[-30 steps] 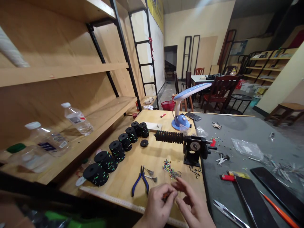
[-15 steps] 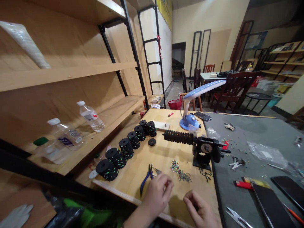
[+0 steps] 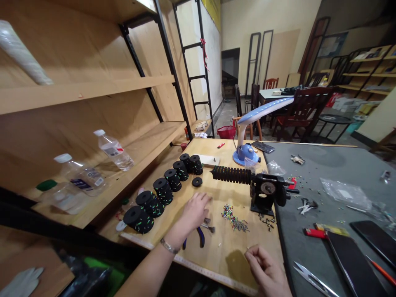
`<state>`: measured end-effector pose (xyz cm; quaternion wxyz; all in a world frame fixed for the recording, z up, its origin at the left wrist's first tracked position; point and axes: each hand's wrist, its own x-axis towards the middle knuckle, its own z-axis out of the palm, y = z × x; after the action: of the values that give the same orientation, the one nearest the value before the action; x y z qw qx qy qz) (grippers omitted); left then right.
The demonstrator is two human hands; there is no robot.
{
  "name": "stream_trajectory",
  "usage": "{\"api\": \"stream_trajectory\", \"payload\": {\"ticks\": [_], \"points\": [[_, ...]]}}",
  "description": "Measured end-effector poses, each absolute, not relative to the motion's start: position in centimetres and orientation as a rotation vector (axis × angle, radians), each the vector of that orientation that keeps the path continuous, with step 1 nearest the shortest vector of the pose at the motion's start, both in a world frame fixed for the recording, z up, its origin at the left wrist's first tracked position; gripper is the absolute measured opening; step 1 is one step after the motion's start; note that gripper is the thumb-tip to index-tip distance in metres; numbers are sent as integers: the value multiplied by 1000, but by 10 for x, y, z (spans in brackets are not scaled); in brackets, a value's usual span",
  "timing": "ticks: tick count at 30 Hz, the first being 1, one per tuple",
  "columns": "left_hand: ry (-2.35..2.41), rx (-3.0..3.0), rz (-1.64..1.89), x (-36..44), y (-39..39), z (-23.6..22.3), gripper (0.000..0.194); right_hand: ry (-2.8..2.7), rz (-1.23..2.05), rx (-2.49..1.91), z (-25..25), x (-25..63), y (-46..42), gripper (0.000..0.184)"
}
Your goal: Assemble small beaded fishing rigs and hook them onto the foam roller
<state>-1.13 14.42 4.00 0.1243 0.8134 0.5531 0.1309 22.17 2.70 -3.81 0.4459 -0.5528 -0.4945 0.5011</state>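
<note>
Pliers (image 3: 201, 238), one pair; two hands (image 3: 194, 209); seven black cylinders (image 3: 163, 192)

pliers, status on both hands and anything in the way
Left hand over blue-handled pliers, hiding their upper part, contact unclear. Right hand apart from them, fingers curled, grip unclear. Small tufted piece close beside the pliers.

Left hand (image 3: 195, 211) partly hiding blue-handled pliers (image 3: 201, 238), right hand (image 3: 264, 267) curled, loose beads (image 3: 228, 213), black spools (image 3: 163, 191)

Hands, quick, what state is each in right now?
Left hand: open, fingers outstretched; palm hidden.
Right hand: fingers curled; whether it grips anything can't be told.
</note>
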Motion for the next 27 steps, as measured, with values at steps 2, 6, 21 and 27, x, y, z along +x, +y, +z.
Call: {"api": "stream_trajectory", "payload": {"ticks": [2, 6, 21, 27], "points": [[1584, 2384, 375, -8, 128, 39, 29, -1202, 1261, -1363, -38, 221, 27, 51], [1554, 2378, 256, 1, 104, 21, 22, -1172, 1299, -1341, -32, 217, 27, 50], [1137, 1028, 859, 46, 45, 2, 30, -909, 1472, -1264, -15, 195, 21, 57], [1145, 838, 928, 63, 26, -18, 40, -861, 1507, -1259, -8, 194, 19, 59]]}}
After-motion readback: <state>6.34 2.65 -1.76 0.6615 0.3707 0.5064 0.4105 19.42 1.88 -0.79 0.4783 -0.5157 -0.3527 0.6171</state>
